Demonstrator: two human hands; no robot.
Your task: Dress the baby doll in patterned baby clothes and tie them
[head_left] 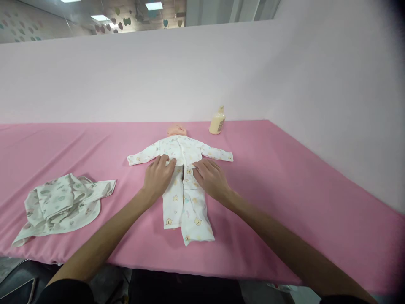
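Observation:
A doll lies on its back on the pink cloth, its head (177, 130) toward the wall. It wears a white patterned top (182, 147) with both sleeves spread out, and white trousers (196, 215) with bear prints. My left hand (159, 175) pinches the lower edge of the top on the left side. Across from it, my right hand (210, 177) has its fingers closed on the hem at the right. The trousers' waist is partly hidden by the top and my hands.
On the left lies a crumpled white garment (63, 204) with a green print. A cream pump bottle (217, 121) stands near the wall, behind the doll. Pink cloth (268, 177) covers the table, with white walls behind and to the right.

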